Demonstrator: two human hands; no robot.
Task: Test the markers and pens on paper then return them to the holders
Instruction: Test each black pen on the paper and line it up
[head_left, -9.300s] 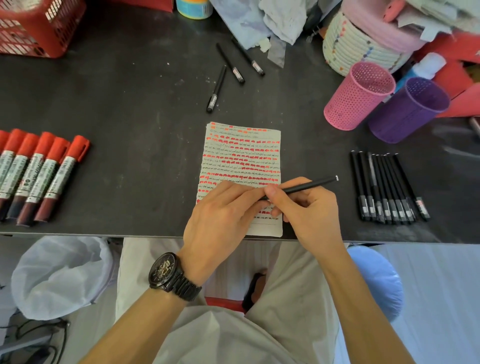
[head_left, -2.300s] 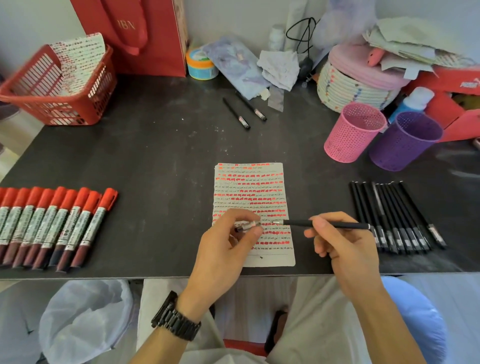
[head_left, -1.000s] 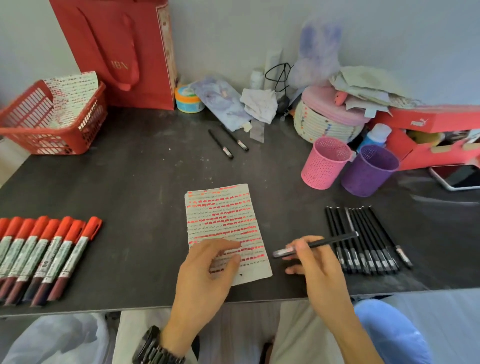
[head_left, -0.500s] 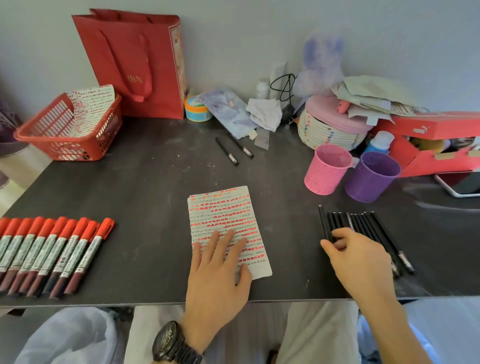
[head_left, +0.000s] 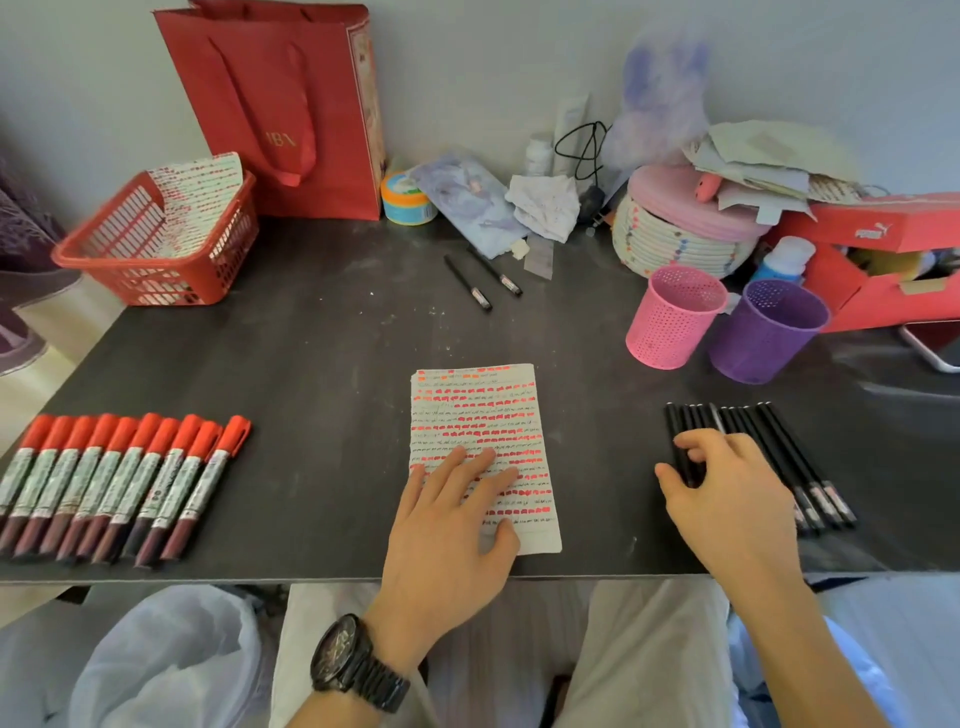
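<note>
Pens (head_left: 774, 447), black, in a close row right of the paper (head_left: 475, 410), flat on the dark table (head_left: 311, 364). Over the row's near-paper end, right hand (head_left: 732, 499), palm down, fingers loosely bent and apart, tips touching the pens, thumb out toward the paper, clamped on nothing. Left hand (head_left: 452, 525) flat on the paper's lower half, fingers straight and spread, wrist past the table edge, black watch (head_left: 358, 665) on it. Left of the paper, well apart, red-capped markers (head_left: 119, 483) side by side. Beyond the paper to the right, pink holder (head_left: 672, 319) and purple holder (head_left: 763, 335), just beside each other. Straight beyond the paper, two more black pens (head_left: 467, 283), loose.
</note>
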